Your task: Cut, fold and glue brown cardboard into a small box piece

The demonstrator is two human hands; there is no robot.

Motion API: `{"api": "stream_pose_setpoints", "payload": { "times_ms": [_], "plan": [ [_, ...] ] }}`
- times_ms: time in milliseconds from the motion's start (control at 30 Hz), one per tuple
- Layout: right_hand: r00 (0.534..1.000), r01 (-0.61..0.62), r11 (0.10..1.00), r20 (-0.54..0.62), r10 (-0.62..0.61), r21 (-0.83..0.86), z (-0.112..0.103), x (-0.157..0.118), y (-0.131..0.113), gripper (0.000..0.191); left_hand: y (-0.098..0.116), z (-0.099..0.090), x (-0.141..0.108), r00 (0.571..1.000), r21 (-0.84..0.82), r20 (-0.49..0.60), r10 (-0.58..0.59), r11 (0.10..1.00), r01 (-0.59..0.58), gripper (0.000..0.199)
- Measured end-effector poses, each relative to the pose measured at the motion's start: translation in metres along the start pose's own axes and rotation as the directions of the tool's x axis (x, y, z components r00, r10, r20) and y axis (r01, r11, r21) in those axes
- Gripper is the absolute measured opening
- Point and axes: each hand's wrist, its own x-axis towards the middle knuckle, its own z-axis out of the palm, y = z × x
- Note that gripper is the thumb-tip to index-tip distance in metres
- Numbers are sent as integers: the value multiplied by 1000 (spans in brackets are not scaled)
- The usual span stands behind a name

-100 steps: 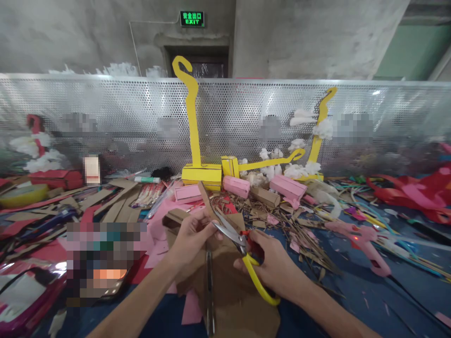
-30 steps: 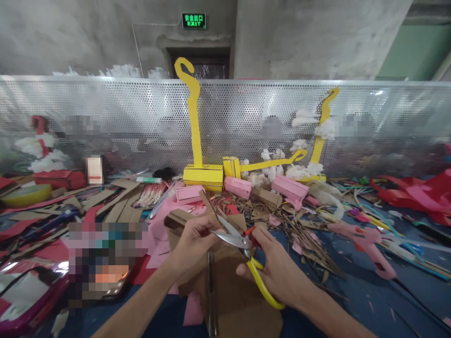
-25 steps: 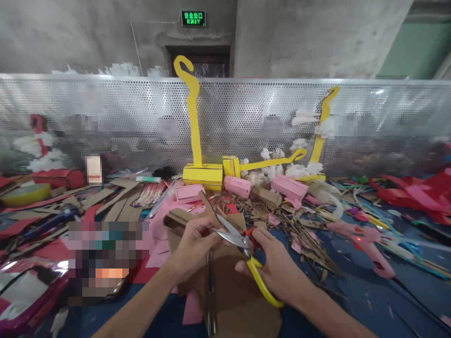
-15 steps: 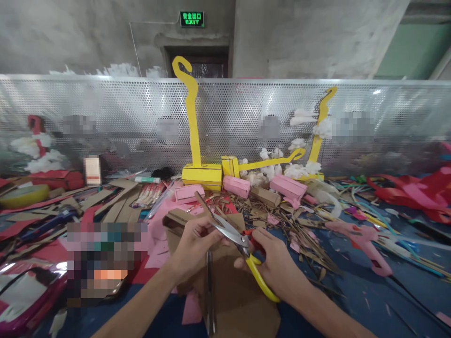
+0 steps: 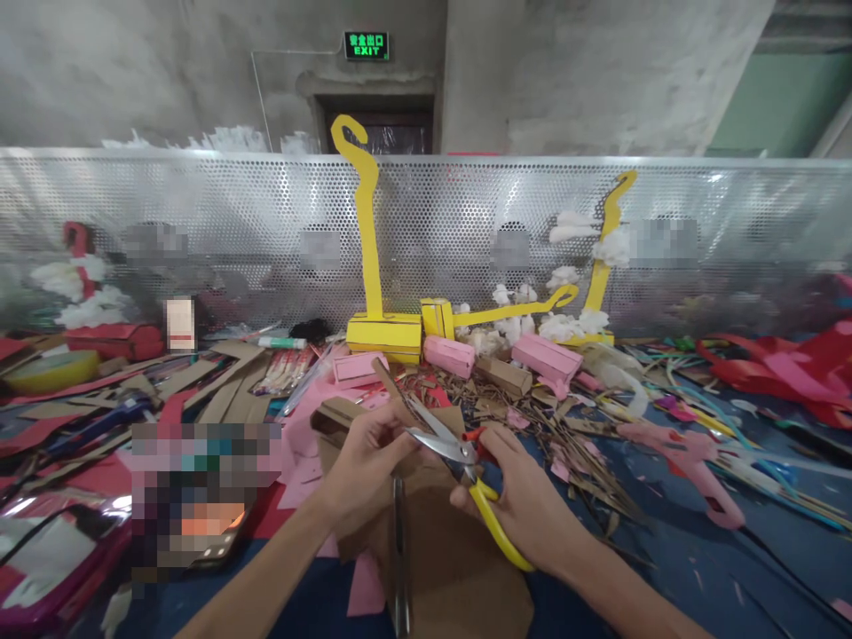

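My right hand has its fingers wrapped round parted scissors; my left hand pinches the cardboard strip, light and bendy I'd guess, best held near its middle.

Silver-bladed scissors sport yellow and red handles; the cardboard strip is brown. Dark lines trim a bright yellow box and pink boxes. The glue gun is pink, the tabletop navy, the metal panel silver with dotted perforations, the exit sign green on black.
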Motion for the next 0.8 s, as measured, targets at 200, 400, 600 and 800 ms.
{"api": "stream_pose_setpoints", "payload": {
  "times_ms": [200, 400, 600, 800],
  "plan": [
    [1000, -9, 1000, 30, 9, 16, 2, -3, 0, 39, -9, -6, -4, 999, 81, 32, 1, 997, -3, 9],
    [999, -40, 999, 34, 39, 33, 3, -3, -2, 42, -16, -7, -3, 999, 77, 53, -9, 997, 5, 10],
    [999, -29, 997, -19, 30, 66, 6, -1, 3, 44, -14, -5, -3, 997, 64, 71, -2, 998, -3, 25],
    [997, -72, 996, 4, 72, 60, 8, 0, 6, 48, -8, -3, -2, 998, 76, 52, -31, 997, 27, 26]
  ]
}}
